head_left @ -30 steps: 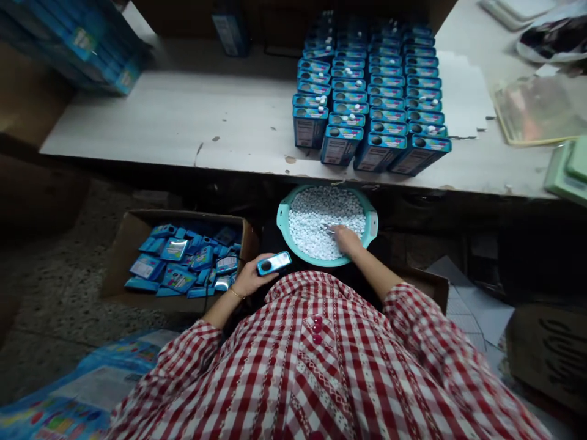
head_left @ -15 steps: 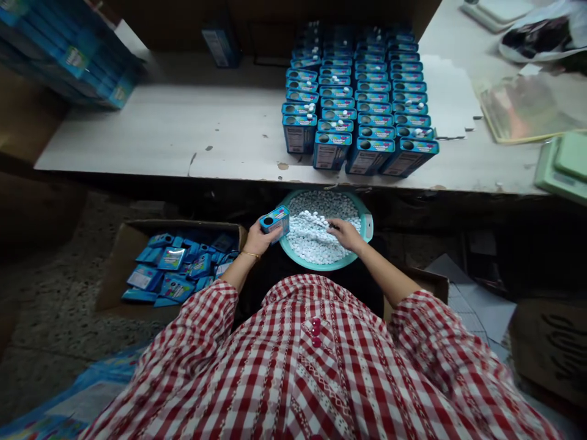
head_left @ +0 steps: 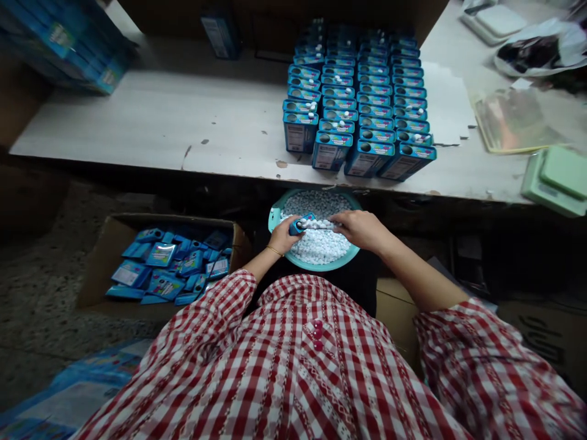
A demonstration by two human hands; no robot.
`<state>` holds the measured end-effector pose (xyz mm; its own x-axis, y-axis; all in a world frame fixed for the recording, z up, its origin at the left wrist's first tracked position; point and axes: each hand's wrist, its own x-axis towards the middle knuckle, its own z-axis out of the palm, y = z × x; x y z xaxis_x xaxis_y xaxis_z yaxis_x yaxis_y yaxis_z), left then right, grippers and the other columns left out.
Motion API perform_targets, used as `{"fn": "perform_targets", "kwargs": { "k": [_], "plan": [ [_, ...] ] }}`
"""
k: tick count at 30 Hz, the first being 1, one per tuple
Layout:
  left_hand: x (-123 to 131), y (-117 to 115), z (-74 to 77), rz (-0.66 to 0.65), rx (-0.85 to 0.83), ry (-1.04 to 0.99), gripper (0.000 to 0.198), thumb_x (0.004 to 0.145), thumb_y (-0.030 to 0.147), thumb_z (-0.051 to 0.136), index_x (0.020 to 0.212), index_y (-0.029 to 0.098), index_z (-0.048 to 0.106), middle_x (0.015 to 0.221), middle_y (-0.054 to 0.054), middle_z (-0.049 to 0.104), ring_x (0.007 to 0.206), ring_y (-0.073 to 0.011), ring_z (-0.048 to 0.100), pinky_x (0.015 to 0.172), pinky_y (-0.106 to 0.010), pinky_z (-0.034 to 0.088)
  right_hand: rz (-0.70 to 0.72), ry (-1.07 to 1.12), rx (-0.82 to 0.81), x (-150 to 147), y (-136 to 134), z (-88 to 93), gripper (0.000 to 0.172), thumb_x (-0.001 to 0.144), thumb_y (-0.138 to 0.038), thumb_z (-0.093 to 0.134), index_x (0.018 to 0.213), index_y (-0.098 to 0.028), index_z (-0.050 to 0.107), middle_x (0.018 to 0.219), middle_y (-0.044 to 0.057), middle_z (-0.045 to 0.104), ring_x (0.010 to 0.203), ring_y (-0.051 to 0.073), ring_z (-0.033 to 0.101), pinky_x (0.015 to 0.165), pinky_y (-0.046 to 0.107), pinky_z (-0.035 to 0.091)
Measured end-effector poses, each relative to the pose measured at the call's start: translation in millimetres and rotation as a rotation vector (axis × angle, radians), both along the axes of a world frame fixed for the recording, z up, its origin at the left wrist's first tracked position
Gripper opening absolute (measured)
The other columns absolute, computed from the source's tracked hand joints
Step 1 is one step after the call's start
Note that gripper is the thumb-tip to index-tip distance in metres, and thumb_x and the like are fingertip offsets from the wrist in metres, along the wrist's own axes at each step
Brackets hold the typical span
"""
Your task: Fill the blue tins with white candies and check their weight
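Note:
My left hand (head_left: pixel 280 237) is closed around a small blue tin (head_left: pixel 297 226), tilted over the left part of a turquoise basin (head_left: pixel 316 267). A dark round hole shows in the tin's top. Small white candies (head_left: pixel 321 244) fill much of the basin. My right hand (head_left: pixel 360 229) is closed at the basin's right side, gripping what looks like a scoop (head_left: pixel 321 228). Its handle is hidden by my fingers. A row of white candies lies along the scoop, and its left end meets the top of the tin.
On the white table (head_left: pixel 160 116), rows of blue tins (head_left: pixel 332 153) stand upright, some with candies on top. A cardboard box (head_left: pixel 96 269) of blue tins sits at lower left. A green scale (head_left: pixel 557 177) is at right, and stacked blue packs (head_left: pixel 68 49) are at upper left.
My left hand has moved right over the basin and tilted the tin. My right hand has brought the scoop of candies up against the tin's top. The basin has turned, its handle now showing at left.

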<state>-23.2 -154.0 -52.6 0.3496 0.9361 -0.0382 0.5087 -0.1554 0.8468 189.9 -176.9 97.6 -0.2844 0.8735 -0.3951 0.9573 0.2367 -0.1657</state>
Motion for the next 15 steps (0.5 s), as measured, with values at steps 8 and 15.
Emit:
{"fn": "perform_targets", "kwargs": {
  "k": [8, 15],
  "plan": [
    [4.2, -0.3, -0.5, -0.062, 0.071, 0.061, 0.045, 0.069, 0.022, 0.068, 0.113, 0.019, 0.058, 0.113, -0.007, 0.062, 0.106, -0.0209, 0.058, 0.095, -0.034, 0.044, 0.132, -0.216, 0.020, -33.0, -1.7, 21.8, 0.026, 0.087, -0.018, 0.040, 0.097, -0.014, 0.064, 0.096, 0.014, 0.067, 0.085, 0.022, 0.064, 0.066, 0.027, 0.044],
    [2.1, -0.2, -3.1, -0.066, 0.128, -0.054, 0.041, 0.069, 0.025, 0.068, 0.109, 0.018, 0.060, 0.110, -0.008, 0.061, 0.107, -0.0219, 0.056, 0.098, -0.037, 0.042, 0.144, -0.140, 0.105, -44.7, -9.3, 27.8, 0.033, 0.088, -0.012, 0.032, 0.093, -0.013, 0.065, 0.089, 0.017, 0.065, 0.083, 0.023, 0.061, 0.064, 0.029, 0.040]
  ]
}}
